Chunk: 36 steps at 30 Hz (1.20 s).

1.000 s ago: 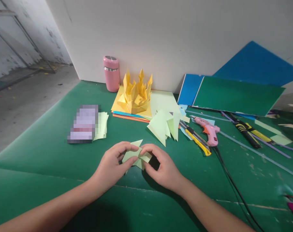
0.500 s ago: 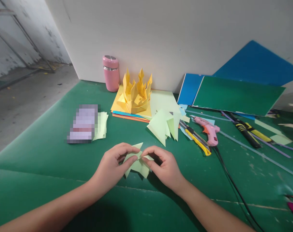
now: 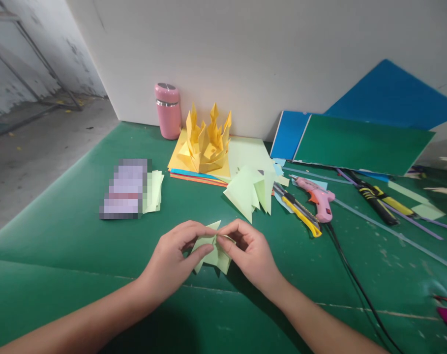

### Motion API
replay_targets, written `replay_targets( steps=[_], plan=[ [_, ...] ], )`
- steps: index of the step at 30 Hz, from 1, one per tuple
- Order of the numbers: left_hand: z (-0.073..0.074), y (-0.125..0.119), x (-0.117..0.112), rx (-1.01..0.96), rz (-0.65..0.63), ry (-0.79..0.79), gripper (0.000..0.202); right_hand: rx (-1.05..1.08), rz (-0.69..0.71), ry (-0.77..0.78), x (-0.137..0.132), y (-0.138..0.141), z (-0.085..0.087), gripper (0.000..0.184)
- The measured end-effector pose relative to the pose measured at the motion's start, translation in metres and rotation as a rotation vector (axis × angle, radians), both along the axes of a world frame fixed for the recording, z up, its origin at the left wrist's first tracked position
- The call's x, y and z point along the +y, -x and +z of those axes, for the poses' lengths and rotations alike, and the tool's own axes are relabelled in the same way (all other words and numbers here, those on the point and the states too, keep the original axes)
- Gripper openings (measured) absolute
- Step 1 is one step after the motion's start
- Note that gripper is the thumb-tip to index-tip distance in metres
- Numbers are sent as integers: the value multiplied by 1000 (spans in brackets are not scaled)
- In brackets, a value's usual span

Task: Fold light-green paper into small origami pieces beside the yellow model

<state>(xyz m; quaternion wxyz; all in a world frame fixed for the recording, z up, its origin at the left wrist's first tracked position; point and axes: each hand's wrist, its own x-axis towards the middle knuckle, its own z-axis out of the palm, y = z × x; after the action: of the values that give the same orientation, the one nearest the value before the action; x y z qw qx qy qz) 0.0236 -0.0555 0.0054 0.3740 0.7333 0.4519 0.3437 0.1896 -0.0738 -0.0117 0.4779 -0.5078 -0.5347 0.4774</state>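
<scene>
Both my hands pinch a small folded light-green paper piece (image 3: 213, 254) just above the green table (image 3: 79, 216). My left hand (image 3: 173, 260) grips its left side between thumb and fingers. My right hand (image 3: 251, 255) pinches its upper right edge, fingers curled. Pointed flaps of the paper stick out above and below my fingers. Beyond it lies a pile of folded light-green paper triangles (image 3: 249, 191). A yellow folded paper crown shape (image 3: 205, 142) sits on a stack of coloured paper sheets (image 3: 199, 174) near the wall.
A pink flask (image 3: 167, 110) stands by the wall. A small stack of green paper squares (image 3: 155, 191) lies at left beside a blurred patch. At right are a yellow utility knife (image 3: 299, 211), a pink glue gun (image 3: 317, 196) with black cord, blue and green boards (image 3: 359, 142), and another knife (image 3: 378, 201).
My hands have drawn closer together on the paper piece and turned it slightly; its lower flaps now hang below my fingers. Everything else on the table has stayed put.
</scene>
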Motion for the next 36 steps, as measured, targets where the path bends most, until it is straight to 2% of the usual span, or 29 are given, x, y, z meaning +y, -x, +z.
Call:
replay_targets(
  steps=[8, 12, 16, 20, 26, 32, 36],
  plan=[
    [2, -2, -1, -9, -15, -3, 16, 1, -20, -8, -1, 2, -1, 20],
    [0, -4, -3, 17, 22, -14, 13, 6, -27, -31, -1, 3, -1, 18],
    [-3, -7, -5, -53, 76, 77, 7, -9, -45, -47, -2, 5, -1, 14],
    [-6, -11, -4, -197, 94, 176, 19, -37, -43, -70, -5, 7, -1, 9],
    [-8, -11, -4, -248, 81, 241, 23, -84, -4, -84, -8, 10, -2, 1],
    [-6, -11, -4, -250, 65, 273, 25, -37, -31, -125, -9, 12, -2, 24],
    [-5, -12, -6, -204, 45, 226, 24, -42, -44, -124, -10, 13, -3, 37]
  ],
)
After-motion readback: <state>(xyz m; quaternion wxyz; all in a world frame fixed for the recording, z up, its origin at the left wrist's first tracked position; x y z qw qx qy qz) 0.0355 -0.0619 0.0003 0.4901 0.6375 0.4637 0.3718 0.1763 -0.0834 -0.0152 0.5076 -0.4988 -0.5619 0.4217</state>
